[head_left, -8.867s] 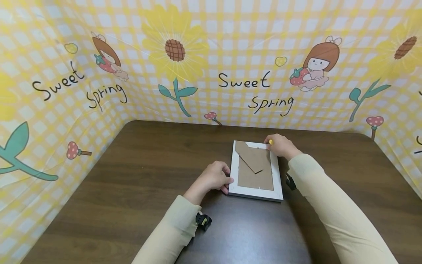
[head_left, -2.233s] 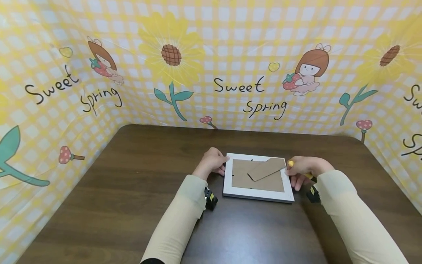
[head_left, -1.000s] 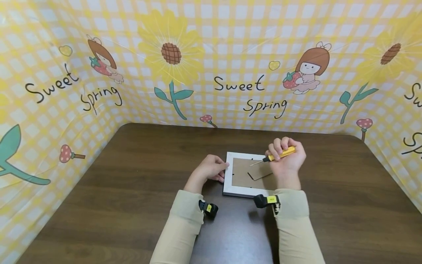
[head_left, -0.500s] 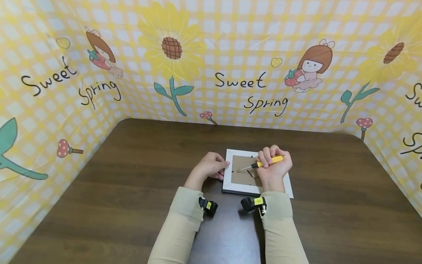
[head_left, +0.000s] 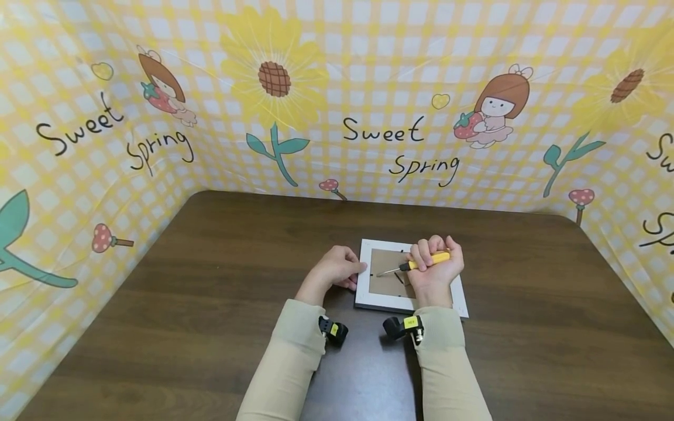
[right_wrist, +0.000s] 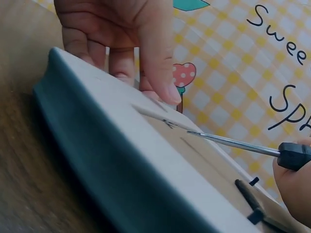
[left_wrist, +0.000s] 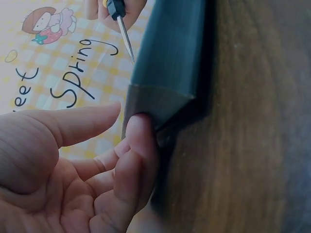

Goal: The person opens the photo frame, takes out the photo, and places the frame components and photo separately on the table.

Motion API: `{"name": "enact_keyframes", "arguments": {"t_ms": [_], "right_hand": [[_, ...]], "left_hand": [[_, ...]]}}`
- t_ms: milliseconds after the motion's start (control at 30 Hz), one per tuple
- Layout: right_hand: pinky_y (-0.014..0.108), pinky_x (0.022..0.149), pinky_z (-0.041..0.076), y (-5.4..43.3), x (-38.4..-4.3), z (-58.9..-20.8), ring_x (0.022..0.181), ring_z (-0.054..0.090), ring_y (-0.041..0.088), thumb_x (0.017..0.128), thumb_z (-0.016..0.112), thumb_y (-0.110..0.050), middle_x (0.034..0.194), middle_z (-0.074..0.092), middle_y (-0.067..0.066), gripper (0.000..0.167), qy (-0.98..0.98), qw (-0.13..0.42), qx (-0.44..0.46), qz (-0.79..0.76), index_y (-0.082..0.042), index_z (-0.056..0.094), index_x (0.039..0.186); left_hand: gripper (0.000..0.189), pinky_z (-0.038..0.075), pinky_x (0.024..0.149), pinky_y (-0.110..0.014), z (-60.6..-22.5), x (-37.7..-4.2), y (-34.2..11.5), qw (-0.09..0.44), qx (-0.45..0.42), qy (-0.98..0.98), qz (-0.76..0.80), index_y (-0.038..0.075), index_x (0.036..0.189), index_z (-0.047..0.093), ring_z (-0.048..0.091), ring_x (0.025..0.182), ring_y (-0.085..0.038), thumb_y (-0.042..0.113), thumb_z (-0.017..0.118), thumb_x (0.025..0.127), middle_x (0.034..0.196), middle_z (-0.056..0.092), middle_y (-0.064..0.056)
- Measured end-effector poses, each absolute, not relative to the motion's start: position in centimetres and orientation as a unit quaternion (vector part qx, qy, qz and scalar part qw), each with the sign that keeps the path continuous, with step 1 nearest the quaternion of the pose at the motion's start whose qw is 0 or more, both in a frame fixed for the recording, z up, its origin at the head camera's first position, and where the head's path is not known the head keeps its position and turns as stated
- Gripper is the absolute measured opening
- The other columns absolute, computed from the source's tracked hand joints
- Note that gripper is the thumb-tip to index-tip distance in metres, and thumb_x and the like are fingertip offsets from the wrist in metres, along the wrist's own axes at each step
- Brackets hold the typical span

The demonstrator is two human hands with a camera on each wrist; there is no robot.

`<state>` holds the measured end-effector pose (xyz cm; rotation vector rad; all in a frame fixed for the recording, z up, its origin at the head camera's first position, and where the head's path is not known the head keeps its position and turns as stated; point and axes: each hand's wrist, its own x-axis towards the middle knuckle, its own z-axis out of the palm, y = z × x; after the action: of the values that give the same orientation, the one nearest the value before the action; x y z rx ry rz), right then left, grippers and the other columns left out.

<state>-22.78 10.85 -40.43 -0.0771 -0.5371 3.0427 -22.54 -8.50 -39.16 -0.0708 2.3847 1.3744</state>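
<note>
1. Right grip (head_left: 436, 275) curled around a screwdriver (head_left: 405, 266); left grip (head_left: 334, 268) pinching the picture frame's (head_left: 392, 300) left edge.
2. Frame lies back-up on the tabletop (head_left: 210, 292).
3. Ideally, brace it, tip low against the frame's left tab (head_left: 371, 275).

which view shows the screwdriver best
The head view: the screwdriver shows nearly whole, yellow handle to shaft. Right wrist shows its shaft and black collar closer, without the handle; left wrist shows shaft, collar and only a sliver of handle.
</note>
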Motion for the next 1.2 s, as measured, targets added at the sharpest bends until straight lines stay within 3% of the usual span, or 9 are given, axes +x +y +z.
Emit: {"name": "enact_keyframes", "arguments": {"t_ms": [167,433,800,1200], "right_hand": [[0.030,0.050,0.021,10.2,-22.8,-40.5,0.045,0.012,0.014,0.100,0.029,-0.038,0.046,0.021,-0.002,0.051,-0.180,0.018,-0.032,0.983,-0.013,0.034,0.056],[0.030,0.048,0.022,9.4,-23.0,-40.5,0.041,0.014,0.014,0.101,0.025,-0.034,0.042,0.024,-0.002,0.050,-0.173,0.054,-0.069,0.981,-0.014,0.033,0.056],[0.028,0.047,0.012,8.8,-23.0,-40.8,0.039,0.015,0.012,0.099,0.028,-0.031,0.039,0.027,-0.003,0.048,-0.151,0.081,-0.080,0.982,-0.014,0.030,0.053],[0.029,0.046,0.018,8.5,-22.7,-41.0,0.039,0.014,0.013,0.099,0.026,-0.029,0.038,0.026,-0.003,0.050,-0.157,0.105,-0.090,0.978,-0.014,0.030,0.052]], "left_hand": [[0.015,0.050,0.049,-0.019,-39.1,-22.4,-8.6,0.187,-0.019,0.856,0.482,0.003,0.090,0.058,0.060,0.050,-0.012,0.014,0.066,0.096,0.066,0.056,-0.006],[0.020,0.049,0.048,-0.019,-38.7,-22.6,-8.4,0.172,-0.014,0.871,0.459,0.004,0.081,0.056,0.059,0.047,-0.012,0.013,0.066,0.096,0.059,0.054,-0.006],[0.024,0.048,0.045,-0.018,-39.1,-22.6,-8.2,0.173,-0.022,0.864,0.473,0.004,0.076,0.054,0.057,0.045,-0.012,0.010,0.066,0.095,0.056,0.052,-0.006],[0.023,0.050,0.047,-0.019,-39.0,-22.4,-7.8,0.173,-0.032,0.873,0.455,0.004,0.076,0.056,0.058,0.045,-0.012,0.011,0.067,0.095,0.057,0.054,-0.006]]}}
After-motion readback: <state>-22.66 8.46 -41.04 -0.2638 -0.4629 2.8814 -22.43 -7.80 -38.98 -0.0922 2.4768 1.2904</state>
